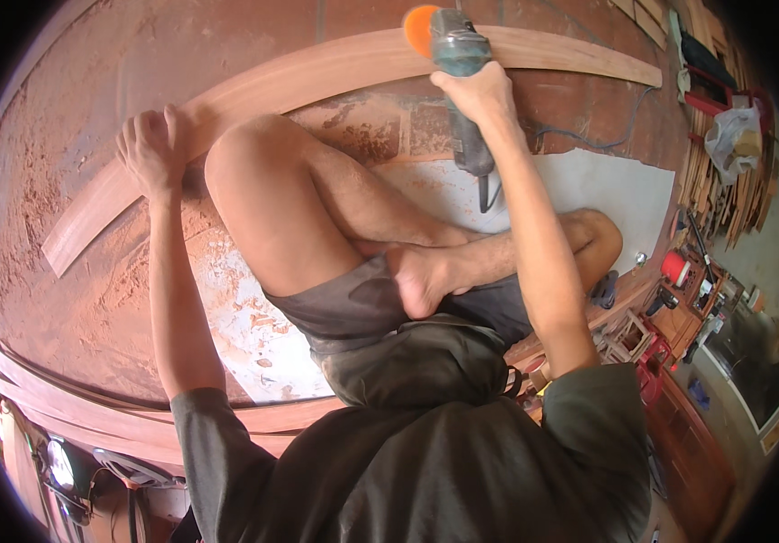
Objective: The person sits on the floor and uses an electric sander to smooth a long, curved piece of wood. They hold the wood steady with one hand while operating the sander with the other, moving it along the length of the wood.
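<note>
A long, flat wooden board [308,74] lies across the floor beyond my bent legs. Around its left part my left hand [152,152] is closed, fingers curled over the wood. My right hand [482,90] grips a dark green and black angle grinder [463,56] by its body. The grinder's round orange disc [421,31] is at the board's far edge, right of the middle; whether it touches the wood I cannot tell. From the grinder's rear end a black cord [485,195] loops down beside my right forearm.
Reddish sawdust [63,299] covers the tiled floor on the left. Under my crossed legs lies a pale sheet [625,185]. More long boards [118,425] run behind me on the left. Stacked wood strips [742,195], a plastic bag [735,145] and a tool-covered wooden cabinet [692,452] stand right.
</note>
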A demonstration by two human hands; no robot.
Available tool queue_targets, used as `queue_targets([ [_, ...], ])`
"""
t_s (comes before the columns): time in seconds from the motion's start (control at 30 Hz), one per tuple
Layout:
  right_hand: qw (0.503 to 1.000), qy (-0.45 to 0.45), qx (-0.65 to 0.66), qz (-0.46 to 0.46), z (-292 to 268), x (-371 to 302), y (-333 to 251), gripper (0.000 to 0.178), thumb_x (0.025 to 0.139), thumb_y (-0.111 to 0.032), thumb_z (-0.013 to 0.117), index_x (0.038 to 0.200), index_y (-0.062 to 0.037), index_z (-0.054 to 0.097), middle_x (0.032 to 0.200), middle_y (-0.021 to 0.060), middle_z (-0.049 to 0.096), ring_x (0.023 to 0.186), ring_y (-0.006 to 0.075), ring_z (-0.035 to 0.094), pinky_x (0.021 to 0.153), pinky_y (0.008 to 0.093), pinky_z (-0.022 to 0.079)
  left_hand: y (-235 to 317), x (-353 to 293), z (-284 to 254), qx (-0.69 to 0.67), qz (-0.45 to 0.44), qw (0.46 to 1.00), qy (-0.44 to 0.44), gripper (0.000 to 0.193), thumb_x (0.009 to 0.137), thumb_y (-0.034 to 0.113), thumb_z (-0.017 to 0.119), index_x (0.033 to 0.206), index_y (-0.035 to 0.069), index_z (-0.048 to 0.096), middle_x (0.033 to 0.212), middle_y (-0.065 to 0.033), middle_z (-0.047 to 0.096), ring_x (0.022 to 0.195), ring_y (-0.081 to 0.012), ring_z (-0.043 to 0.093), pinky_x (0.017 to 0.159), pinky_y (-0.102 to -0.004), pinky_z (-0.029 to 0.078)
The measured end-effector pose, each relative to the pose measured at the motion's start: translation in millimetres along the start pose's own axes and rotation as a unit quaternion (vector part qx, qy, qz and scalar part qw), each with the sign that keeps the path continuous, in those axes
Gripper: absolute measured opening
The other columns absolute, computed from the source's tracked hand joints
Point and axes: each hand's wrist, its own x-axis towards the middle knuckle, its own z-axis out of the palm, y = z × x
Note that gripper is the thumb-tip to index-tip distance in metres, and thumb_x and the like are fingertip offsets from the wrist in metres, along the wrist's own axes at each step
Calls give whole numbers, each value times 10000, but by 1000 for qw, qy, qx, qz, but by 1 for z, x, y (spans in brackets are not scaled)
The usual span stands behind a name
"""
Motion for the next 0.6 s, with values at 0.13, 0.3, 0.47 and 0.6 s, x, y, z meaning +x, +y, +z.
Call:
queue_targets([
  [0.13,999,-24,22,-11,17,-44,-44,508,659,-367,798,984,19,740,991,274,747,962,376,743,876,428,579,-2,1,1,2,-3,1000,8,411,950,474,643,991,67,683,1063,-136,662,1070,-357,579,998,-486,416],
  [0.3,997,7,10,-78,37,-61,-38,451,686,-316,819,984,8,722,919,236,755,872,341,762,819,399,617,-2,2,4,6,-8,1000,-2,404,951,468,642,1005,71,690,1072,-140,662,1085,-363,579,1010,-490,413],
  [0.47,999,-13,39,6,-11,-11,25,432,692,-343,820,1004,-50,765,934,183,769,914,295,751,851,395,578,9,3,-4,4,-11,1000,0,379,964,444,631,1006,71,684,1058,-138,662,1082,-354,579,1009,-479,417],
  [0.6,1000,3,8,9,-17,-8,22,444,688,-347,824,1003,-43,755,943,170,768,890,268,750,831,399,580,-2,1,1,-7,-1,1000,8,364,979,422,614,1005,65,679,1052,-146,664,1079,-353,579,1006,-472,419],
])
